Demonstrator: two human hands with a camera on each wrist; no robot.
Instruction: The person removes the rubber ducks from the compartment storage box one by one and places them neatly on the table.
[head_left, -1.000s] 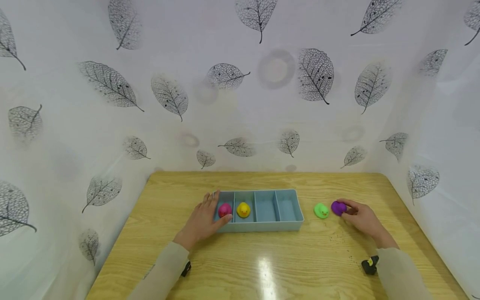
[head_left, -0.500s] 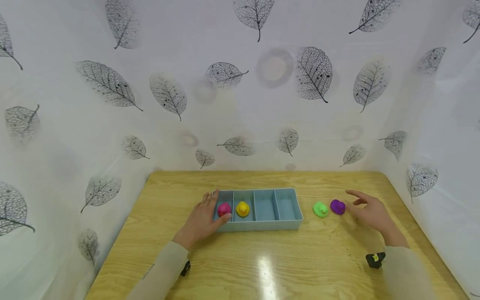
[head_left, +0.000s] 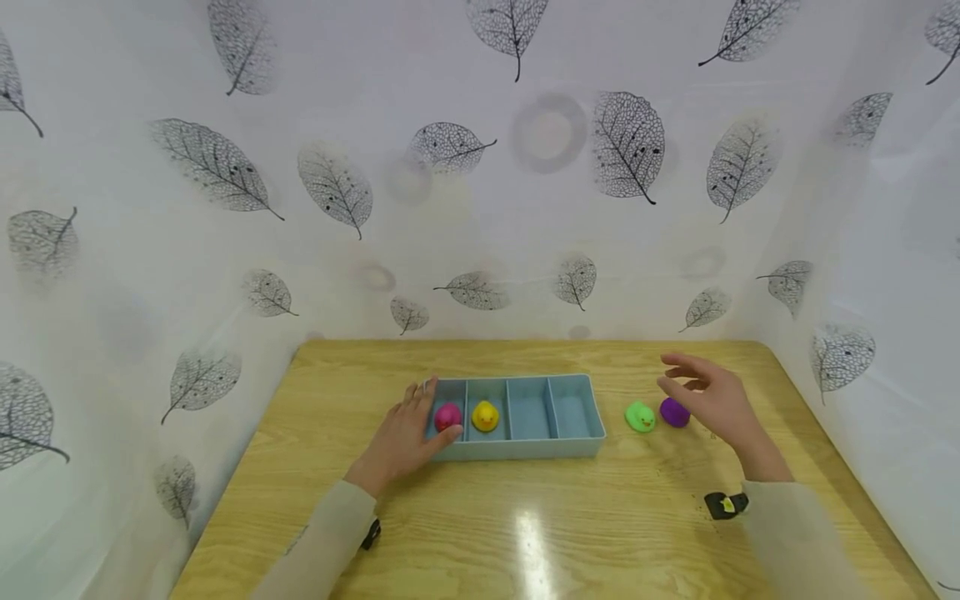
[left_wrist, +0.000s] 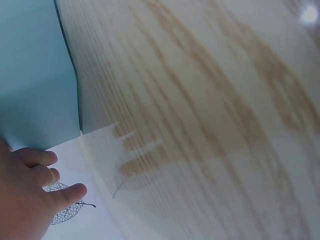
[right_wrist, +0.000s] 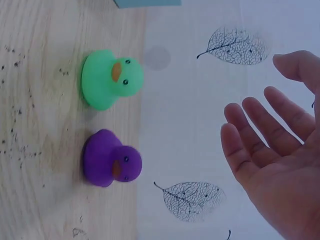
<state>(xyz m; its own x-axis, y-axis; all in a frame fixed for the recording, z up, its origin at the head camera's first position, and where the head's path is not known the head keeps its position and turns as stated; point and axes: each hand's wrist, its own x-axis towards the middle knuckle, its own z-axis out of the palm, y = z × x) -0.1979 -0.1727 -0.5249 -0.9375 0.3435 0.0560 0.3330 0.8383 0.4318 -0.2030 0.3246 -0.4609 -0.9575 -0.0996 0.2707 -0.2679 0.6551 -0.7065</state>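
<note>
A light blue tray (head_left: 517, 451) with several compartments stands on the table. A pink duck (head_left: 448, 416) sits in its leftmost compartment and a yellow duck (head_left: 485, 416) in the one beside it. My left hand (head_left: 405, 429) rests over the tray's left end, thumb across the front rim; the left wrist view shows other fingers (left_wrist: 65, 198) extended loosely. Right of the tray, a green toy duck (right_wrist: 112, 80) and a purple toy duck (right_wrist: 112, 159) sit side by side on the table. My right hand (head_left: 712, 398) hovers above the purple duck with relaxed fingers, holding nothing, and partly hides it in the head view.
The wooden table (head_left: 480, 517) meets a white leaf-patterned sheet (head_left: 525, 250) at its back and sides. Small dark specks (right_wrist: 20, 110) lie on the table in front of the ducks.
My right hand has let go of the purple duck, drawn back to the right, then risen up and leftward over it. The left hand stays at the tray.
</note>
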